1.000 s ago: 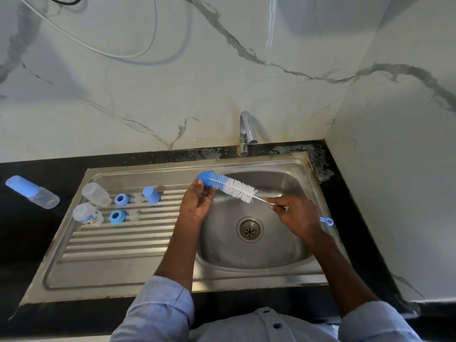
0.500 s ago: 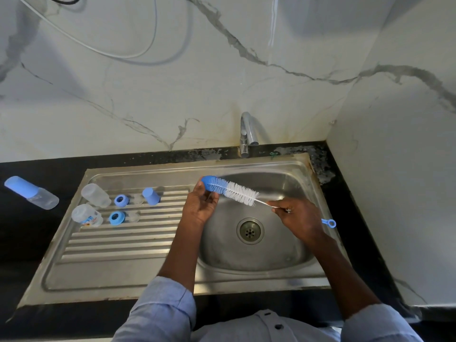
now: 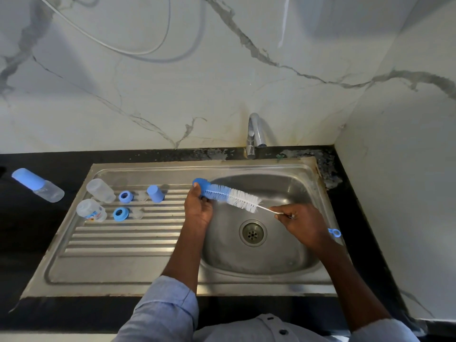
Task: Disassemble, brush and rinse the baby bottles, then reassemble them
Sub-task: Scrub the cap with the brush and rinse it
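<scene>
Person stood at the sink (image 3: 318, 183), both hands over the basin. Right hand (image 3: 304, 224) pinched the thin wire handle of the bottle brush (image 3: 230, 195) between thumb and fingers; left hand (image 3: 198, 213) had fingers curled around the brush's blue tip end, bristles spanning the gap between the two hands. Looked like a blue cap (image 3: 200, 181) sat over that tip, though its exact shape was hard to tell. On the ribbed drainboard (image 3: 123, 240): two clear bottle bodies (image 3: 100, 190) lying on their sides, two blue collar rings (image 3: 125, 196), two clear teats (image 3: 138, 213) and a loose blue cap (image 3: 155, 193). A third bottle (image 3: 37, 185), capped and assembled, lay on the black counter (image 3: 29, 230), well apart from the rest. Handling guess: brush light, wire stem flexible, so grip near the bristles for control. Bottle bodies light rigid plastic, likely slippery once wet; hold around the barrel. Teats soft and floppy, easy to lose down the drain (image 3: 253, 233). Tap (image 3: 255, 132) showed no water running.
</scene>
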A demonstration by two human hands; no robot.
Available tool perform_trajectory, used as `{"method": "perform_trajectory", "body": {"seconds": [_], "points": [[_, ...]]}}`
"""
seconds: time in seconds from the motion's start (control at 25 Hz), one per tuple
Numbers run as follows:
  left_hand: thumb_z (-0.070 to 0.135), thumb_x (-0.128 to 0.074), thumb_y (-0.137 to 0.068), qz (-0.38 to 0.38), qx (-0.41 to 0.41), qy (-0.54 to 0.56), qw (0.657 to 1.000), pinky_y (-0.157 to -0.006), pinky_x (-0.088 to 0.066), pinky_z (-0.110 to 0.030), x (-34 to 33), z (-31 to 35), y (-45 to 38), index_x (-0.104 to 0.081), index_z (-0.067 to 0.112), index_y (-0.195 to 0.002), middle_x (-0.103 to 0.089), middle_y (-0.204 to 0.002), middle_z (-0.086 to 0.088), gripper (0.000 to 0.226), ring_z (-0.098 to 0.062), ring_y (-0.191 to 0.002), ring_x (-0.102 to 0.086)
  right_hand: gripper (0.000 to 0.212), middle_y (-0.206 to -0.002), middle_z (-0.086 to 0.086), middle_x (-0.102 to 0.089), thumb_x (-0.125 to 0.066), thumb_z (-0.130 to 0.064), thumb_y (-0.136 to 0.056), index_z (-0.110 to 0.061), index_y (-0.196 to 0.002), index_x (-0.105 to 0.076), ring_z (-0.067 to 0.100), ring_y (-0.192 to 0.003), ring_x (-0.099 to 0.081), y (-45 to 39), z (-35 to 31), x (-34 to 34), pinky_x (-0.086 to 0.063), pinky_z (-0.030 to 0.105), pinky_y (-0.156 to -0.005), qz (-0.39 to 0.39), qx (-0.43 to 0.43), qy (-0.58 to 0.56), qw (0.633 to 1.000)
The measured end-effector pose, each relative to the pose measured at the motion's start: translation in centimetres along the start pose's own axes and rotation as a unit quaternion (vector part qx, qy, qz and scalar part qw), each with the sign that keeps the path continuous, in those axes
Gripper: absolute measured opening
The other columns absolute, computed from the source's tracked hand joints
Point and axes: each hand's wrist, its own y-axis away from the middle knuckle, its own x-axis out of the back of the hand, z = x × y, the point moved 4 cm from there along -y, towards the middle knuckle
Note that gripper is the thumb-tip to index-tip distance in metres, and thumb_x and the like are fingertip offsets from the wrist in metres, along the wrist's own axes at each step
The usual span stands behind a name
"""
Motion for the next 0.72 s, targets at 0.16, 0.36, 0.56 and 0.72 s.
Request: {"method": "perform_trajectory", "body": {"seconds": [0.16, 0.36, 0.56, 0.72], "points": [[0.025, -0.063, -0.102, 0.017, 0.020, 0.038, 0.999, -0.085, -0.056, -0.032, 0.8, 0.7, 0.2, -0.052, 0.002, -0.139, -0.056, -0.124, -0.018, 0.045, -0.025, -0.093, -0.062, 0.032, -0.099, -0.022, -0.077, -0.074, -0.027, -0.091, -0.048, -0.116, -0.074, 0.003, -0.093, -0.072, -0.3, 0.5, 1.5, -0.056, 0.026, -0.084, 0.041, -0.037, -0.041, 0.998], [0.023, -0.049, -0.106, -0.055, 0.075, -0.054, 0.994, -0.058, -0.046, -0.021, -2.0, -1.7, 0.9, -0.062, 0.010, -0.106, -0.061, -0.097, -0.011, 0.019, -0.015, -0.074, -0.053, 0.042, -0.096, -0.012, -0.077, -0.064, -0.015, -0.091, -0.041, -0.122, -0.074, 0.008, -0.082, -0.070, -1.3, -5.0, -2.0, -0.057, 0.033, -0.081, 0.011, 0.057, -0.054, 0.997], [0.016, -0.047, -0.107, -0.075, 0.099, -0.011, 0.992, -0.072, -0.058, -0.028, -3.4, -1.8, 0.8, -0.064, 0.006, -0.098, -0.070, -0.088, -0.012, 0.022, -0.018, -0.075, -0.065, 0.042, -0.080, -0.012, -0.069, -0.066, -0.014, -0.089, -0.041, -0.120, -0.075, 0.009, -0.073, -0.066, -1.0, -5.5, -2.6, -0.057, 0.035, -0.068, 0.065, 0.076, -0.023, 0.995], [0.018, -0.042, -0.107, -0.070, 0.104, -0.042, 0.991, -0.045, -0.046, -0.019, -3.2, -2.2, 0.8, -0.058, 0.005, -0.110, -0.067, -0.100, -0.017, 0.021, -0.017, -0.065, -0.060, 0.044, -0.079, -0.010, -0.069, -0.066, -0.013, -0.089, -0.040, -0.121, -0.074, 0.009, -0.071, -0.064, -1.3, -5.0, -2.2, -0.057, 0.034, -0.068, 0.086, 0.047, -0.028, 0.995]]}}
